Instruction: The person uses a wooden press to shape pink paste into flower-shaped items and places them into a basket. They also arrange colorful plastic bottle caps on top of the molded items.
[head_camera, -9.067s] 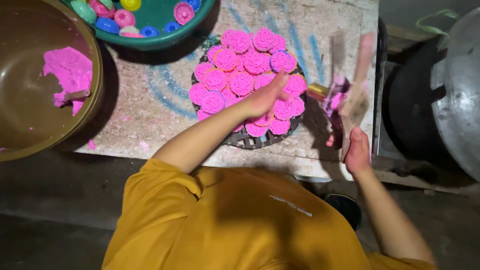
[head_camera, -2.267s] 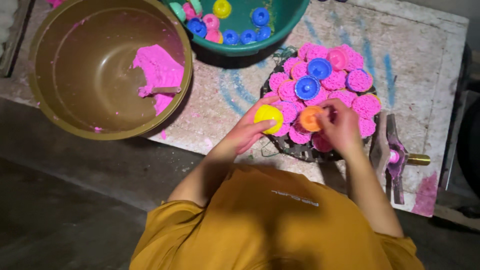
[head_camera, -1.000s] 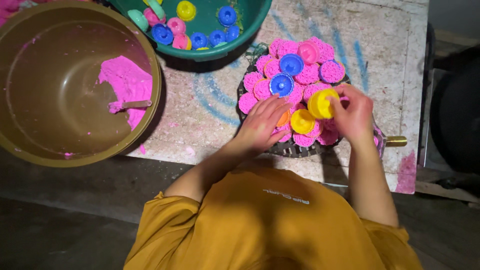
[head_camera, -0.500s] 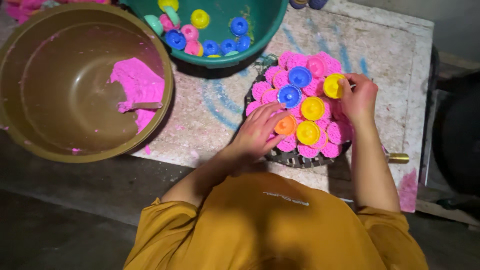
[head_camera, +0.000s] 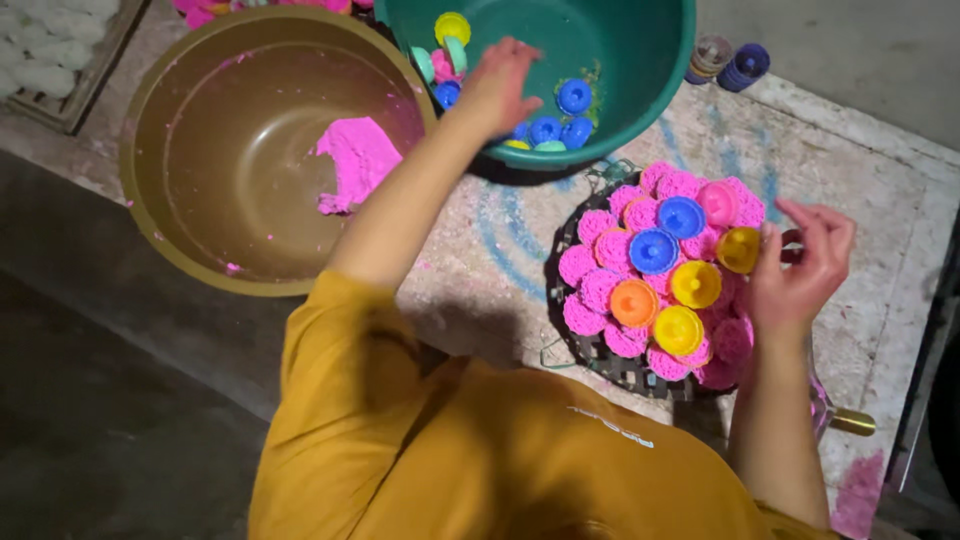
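I see the left hand (head_camera: 500, 85) inside the green basin (head_camera: 640, 60), fingers curled over coloured moulds (head_camera: 560, 125); grip unclear. Right hand (head_camera: 800, 270) pinches a yellow mould (head_camera: 738, 250) at the tray (head_camera: 590, 350) edge beside the basin.

Hands at the mould bowl and the tray of pink sweets

The left hand (head_camera: 497, 85) reaches into the green bowl (head_camera: 640, 90) among blue and yellow plastic moulds (head_camera: 573, 97). The right hand (head_camera: 800, 270) pinches a yellow mould (head_camera: 739, 249) at the edge of the round woven tray (head_camera: 575, 340), where pink moulded cakes (head_camera: 600, 290) lie packed together. A brown basin (head_camera: 170, 240) beside them holds pink dough (head_camera: 355, 160).
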